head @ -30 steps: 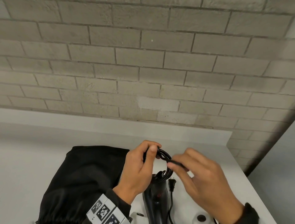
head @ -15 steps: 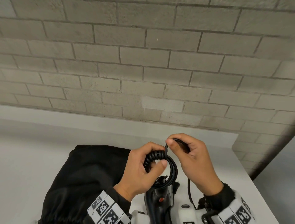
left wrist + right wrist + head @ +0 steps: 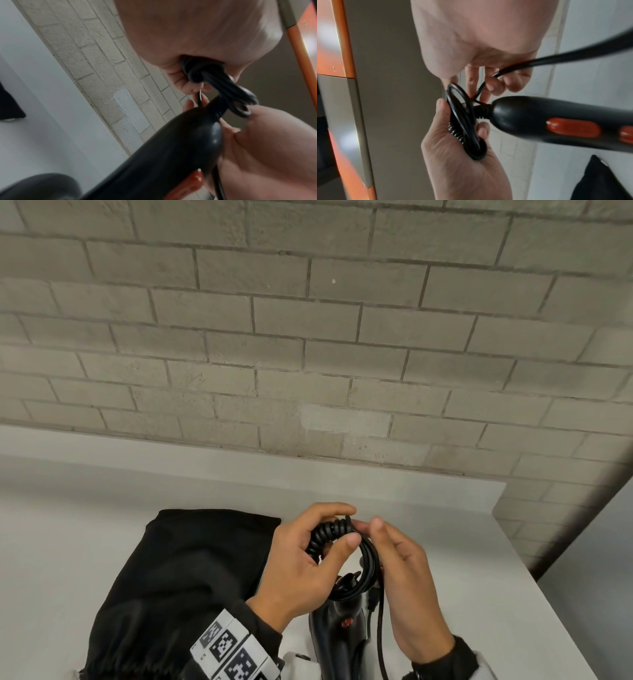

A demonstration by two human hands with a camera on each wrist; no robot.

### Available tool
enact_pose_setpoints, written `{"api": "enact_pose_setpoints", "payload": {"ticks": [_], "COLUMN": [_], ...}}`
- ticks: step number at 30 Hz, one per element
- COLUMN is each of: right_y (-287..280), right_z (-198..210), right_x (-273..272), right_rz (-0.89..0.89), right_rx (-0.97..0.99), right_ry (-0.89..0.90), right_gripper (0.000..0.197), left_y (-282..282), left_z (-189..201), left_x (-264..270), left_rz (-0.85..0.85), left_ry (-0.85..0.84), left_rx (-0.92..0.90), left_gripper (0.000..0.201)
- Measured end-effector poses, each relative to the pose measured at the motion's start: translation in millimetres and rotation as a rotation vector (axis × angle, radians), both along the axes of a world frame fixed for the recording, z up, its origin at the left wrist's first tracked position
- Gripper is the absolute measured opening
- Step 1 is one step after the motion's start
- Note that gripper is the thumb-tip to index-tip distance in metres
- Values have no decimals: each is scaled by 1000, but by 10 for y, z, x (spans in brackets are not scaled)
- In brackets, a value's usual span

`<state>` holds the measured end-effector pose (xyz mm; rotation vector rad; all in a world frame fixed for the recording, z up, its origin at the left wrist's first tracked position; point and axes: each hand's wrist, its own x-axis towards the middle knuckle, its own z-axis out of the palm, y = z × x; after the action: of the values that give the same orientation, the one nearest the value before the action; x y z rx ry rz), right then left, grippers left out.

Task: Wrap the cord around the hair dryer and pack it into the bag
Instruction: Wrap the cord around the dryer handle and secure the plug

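The black hair dryer stands handle-up at the table's front, with orange buttons on its handle. Its black cord is gathered into loops above the handle end. My left hand grips this bundle between thumb and fingers. My right hand is against the bundle's right side, and in the right wrist view its curled fingers hold a loose strand of cord. More loose cord hangs down beside the handle. The black cloth bag lies flat to the left of both hands.
The white table runs up to a grey brick wall. Its right edge is close to my right forearm, with floor beyond. An orange and grey cabinet shows in the right wrist view.
My right hand carried the loose cord from the right up over the bundle and has come down on its right side. My left hand kept its grip on the loops.
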<state>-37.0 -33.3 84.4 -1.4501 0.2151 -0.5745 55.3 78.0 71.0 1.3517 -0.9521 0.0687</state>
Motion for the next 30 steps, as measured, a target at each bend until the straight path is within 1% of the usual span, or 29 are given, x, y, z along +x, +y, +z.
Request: {"api": "enact_pose_setpoints", "payload": {"ticks": [3,5,7,10,12,14,17,19,21,22,23,24,25,26,28,30], "right_y": [20,8,-16,-48,-60,-74,-97,-82,5,57,98,137,163,175,198,260], "right_z": [-56,-95,-91,-66,-55,-36,22,6,-23,-42,-71,-105,-121,-134,-118,-95], "right_x": [-81,-102,-116,-130,-130,-136,-158,-166,-158,-154,-143,-132,-120,-112,-105,-102], "right_rz": [96,106,70,43,34,20,0,-85,-292,-417,-522,-591,-648,-690,-732,-715], "right_rx": [-57,-71,-93,-100,-104,-141,-291,-400,-496,-600,-749,-876,-954,-993,-1010,-994], "right_ry": [-3,26,38,26,35,51,64,56,28,-15,-63,-91,-92,-74,-28,16], "right_gripper": [32,36,32,26,26,24,11,18,28,26,20,11,7,11,17,21], "left_y": [10,21,17,12,21,36,56,48,29,18,7,2,-6,-11,-17,-28], "left_z": [0,19,44,69,100,161,232,252,250,249,253,250,252,253,250,261], "left_x": [22,37,42,20,-4,-32,-76,-99,-114,-123,-133,-146,-156,-164,-170,-185], "left_rz": [49,88,115,116,84,10,-43,-48,-40,-35,-27,-13,3,19,54,79], "left_ry": [-29,-68,-99,-92,-31,86,195,265,354,382,391,387,377,370,361,347], "left_rx": [19,55,88,104,120,126,112,86,46,31,25,24,25,22,-3,-39], "left_gripper": [23,21,22,25,23,19,18,16,15,15,16,18,19,20,19,16]}}
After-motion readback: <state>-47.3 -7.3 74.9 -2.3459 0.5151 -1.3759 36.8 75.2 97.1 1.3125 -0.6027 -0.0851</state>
